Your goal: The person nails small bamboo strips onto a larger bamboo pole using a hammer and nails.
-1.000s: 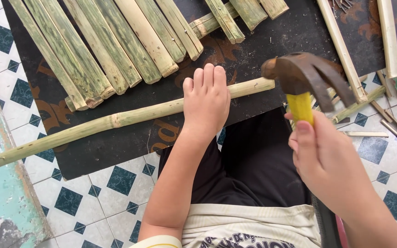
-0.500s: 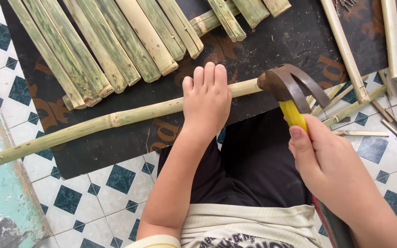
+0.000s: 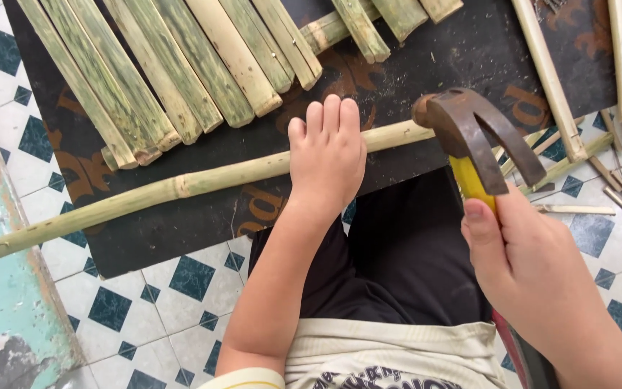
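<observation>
My left hand [image 3: 327,162] lay flat, fingers together, pressing the long green bamboo pole [image 3: 181,186] onto the black mat [image 3: 462,50]. My right hand [image 3: 530,270], at four o'clock, gripped the yellow-handled claw hammer [image 3: 473,140], its head at the pole's right end. Split bamboo slats [image 3: 174,72] lay at eleven o'clock.

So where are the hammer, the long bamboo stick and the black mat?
claw hammer [image 3: 469,126]: head view, on its rusty metal head.
long bamboo stick [image 3: 181,187]: head view, mid-length.
black mat [image 3: 181,230]: head view, bare lower part.
</observation>
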